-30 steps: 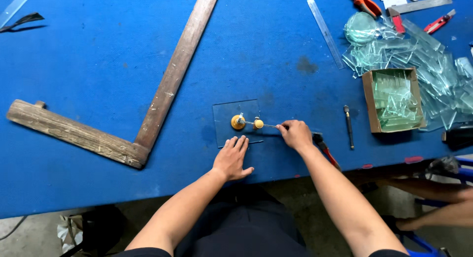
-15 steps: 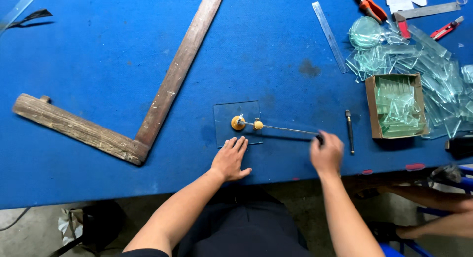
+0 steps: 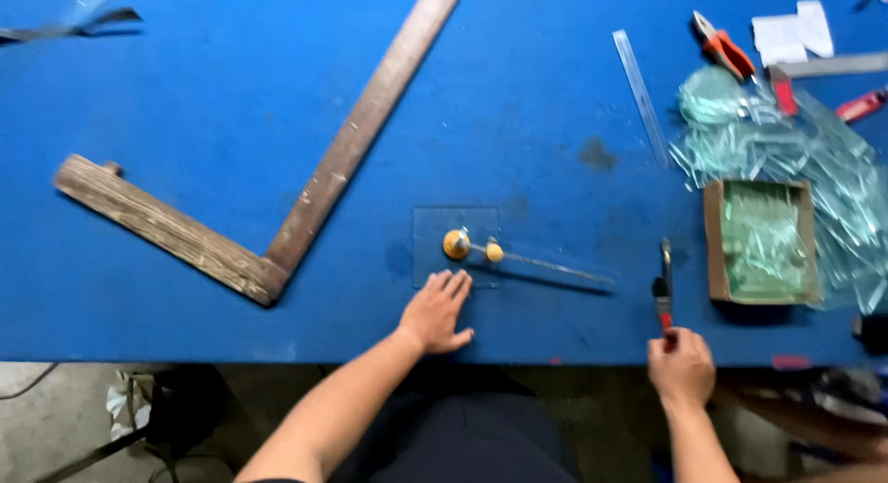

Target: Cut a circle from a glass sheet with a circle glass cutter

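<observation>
— What carries the work?

— A blue counter (image 3: 231, 104). At its near edge the left hand (image 3: 437, 309) lies flat, its grip released, fingertips (image 3: 453, 279) on the near edge of a small glass pane (image 3: 435, 226).

— And the right hand (image 3: 682, 368)?

— Its grip is clenched on the red end of a slim hand tool (image 3: 664, 284) at the counter's edge.

— On the pane?

— A brass-knobbed circle cutter (image 3: 490, 252), its rod reaching right. Beyond, a wooden square (image 3: 305, 205); right, a cardboard box (image 3: 760, 241) of glass pieces.
</observation>
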